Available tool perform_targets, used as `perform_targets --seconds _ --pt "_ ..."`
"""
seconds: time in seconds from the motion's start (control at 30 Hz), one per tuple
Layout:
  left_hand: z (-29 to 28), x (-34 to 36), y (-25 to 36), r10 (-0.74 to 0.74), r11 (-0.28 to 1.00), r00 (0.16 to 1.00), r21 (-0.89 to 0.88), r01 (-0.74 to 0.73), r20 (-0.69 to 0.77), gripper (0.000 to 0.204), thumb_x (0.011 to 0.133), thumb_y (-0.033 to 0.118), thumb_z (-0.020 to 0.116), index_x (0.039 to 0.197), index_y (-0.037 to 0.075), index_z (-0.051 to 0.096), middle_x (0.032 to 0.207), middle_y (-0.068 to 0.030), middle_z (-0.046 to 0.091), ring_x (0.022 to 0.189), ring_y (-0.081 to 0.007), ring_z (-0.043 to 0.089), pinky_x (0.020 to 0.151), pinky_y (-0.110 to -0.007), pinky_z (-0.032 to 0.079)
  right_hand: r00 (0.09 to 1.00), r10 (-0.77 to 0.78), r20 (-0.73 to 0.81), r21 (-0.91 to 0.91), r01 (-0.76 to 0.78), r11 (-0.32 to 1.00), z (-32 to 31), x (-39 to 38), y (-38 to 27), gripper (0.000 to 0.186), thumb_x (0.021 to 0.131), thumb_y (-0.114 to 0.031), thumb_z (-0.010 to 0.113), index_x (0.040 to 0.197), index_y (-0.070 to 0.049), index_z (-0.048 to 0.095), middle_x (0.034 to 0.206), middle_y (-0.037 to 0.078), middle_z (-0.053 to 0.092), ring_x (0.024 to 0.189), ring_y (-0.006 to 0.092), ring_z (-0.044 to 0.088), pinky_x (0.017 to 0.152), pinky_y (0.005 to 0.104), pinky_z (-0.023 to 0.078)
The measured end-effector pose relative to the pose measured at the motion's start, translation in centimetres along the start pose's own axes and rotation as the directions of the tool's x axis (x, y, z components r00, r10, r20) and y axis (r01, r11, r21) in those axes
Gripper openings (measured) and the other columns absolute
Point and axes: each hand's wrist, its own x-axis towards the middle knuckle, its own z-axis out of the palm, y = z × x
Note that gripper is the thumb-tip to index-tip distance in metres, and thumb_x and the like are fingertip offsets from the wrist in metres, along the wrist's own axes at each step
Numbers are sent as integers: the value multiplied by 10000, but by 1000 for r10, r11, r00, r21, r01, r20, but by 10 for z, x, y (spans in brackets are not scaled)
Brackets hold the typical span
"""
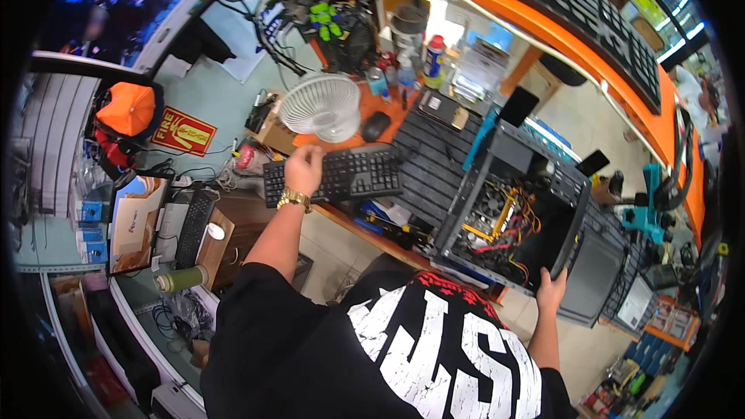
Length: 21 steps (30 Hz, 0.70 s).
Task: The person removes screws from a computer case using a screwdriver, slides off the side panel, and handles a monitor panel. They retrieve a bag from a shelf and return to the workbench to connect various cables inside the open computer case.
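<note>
My left hand [304, 171], with a gold watch at the wrist, hovers at or just above the left part of a black keyboard [365, 174]. Its fingers are curled together, and whatever they may hold is hidden. A white ribbed, fan-like round thing [320, 105] is right behind that hand, with a black mouse [376, 126] to its right. On the right, an opened black computer case [508, 136] shows its board, cooling fan and yellow and red cables. My right hand [552, 291] grips the near right corner of this case.
An orange shelf [675, 120] carrying another black keyboard [574, 12] runs along the back right. Spray bottles, including a blue and yellow can [434, 58], stand behind the slatted dark mat [431, 140]. To the left are a monitor [138, 221] and a green cylinder [181, 278].
</note>
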Motion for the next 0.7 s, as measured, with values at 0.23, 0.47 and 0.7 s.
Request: perform_targets --seconds 0.23,0.47,0.7 --pt "-94 160 6 44 971 935 -207 -124 -352 227 1034 233 738 1013 8 757 825 -134 750 761 -216 743 736 -374 576 990 66 -124 -221 -93 971 14 -5 -13 664 1002 -269 738 1523 81 524 1377 343 687 1285 487 664 1114 485 495" --pt "-124 235 125 429 889 870 283 -360 -243 227 999 336 759 974 117 813 846 -100 779 786 -314 761 703 -436 590 974 103 -203 -314 -164 935 19 -11 -15 636 1030 -305 701 1525 59 539 1413 361 662 1327 531 623 1124 521 486" --pt "-139 274 138 418 822 892 489 -291 -172 291 986 418 753 943 133 797 808 -122 783 765 -356 767 684 -503 598 961 121 -248 -372 -210 904 25 -7 -17 643 1033 -333 688 1517 66 547 1418 355 661 1334 531 615 1128 523 484"
